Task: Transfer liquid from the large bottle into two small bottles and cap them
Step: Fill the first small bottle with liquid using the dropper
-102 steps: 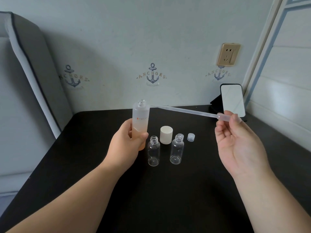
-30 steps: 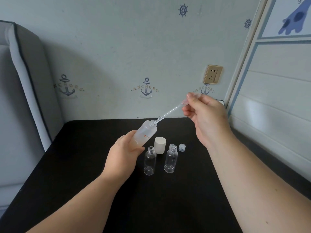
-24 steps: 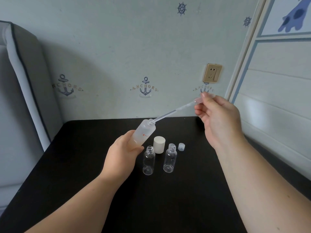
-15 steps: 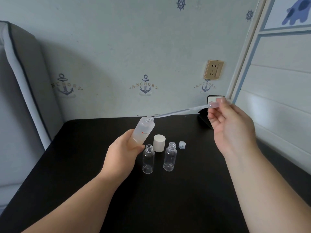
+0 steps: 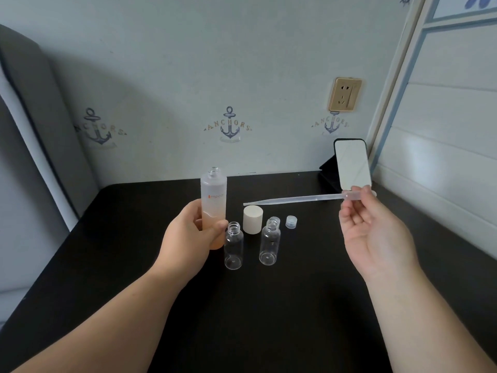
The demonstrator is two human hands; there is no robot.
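My left hand (image 5: 188, 235) grips the large frosted bottle (image 5: 213, 200), upright and uncapped, with peach liquid in its lower part. My right hand (image 5: 373, 232) pinches the bulb of a long clear pipette (image 5: 293, 199), which lies nearly level with its tip pointing left, above the caps and clear of the large bottle. Two small clear bottles stand open on the black table: the left small bottle (image 5: 233, 246) beside my left thumb and the right small bottle (image 5: 269, 243). A white cap (image 5: 252, 219) stands behind them. One small clear cap (image 5: 291, 221) lies to the right; another small cap (image 5: 275, 219) peeks from behind the right bottle.
The black table (image 5: 269, 305) sits in a corner against a wall with anchor prints. A small mirror (image 5: 352, 164) on a dark stand leans at the back right. A grey padded headboard (image 5: 40, 125) borders the left side, white panelling (image 5: 443, 146) the right.
The pipette came out of the large bottle's neck and swung down to the right, now level over the caps. My left hand turned the tilted bottle upright.
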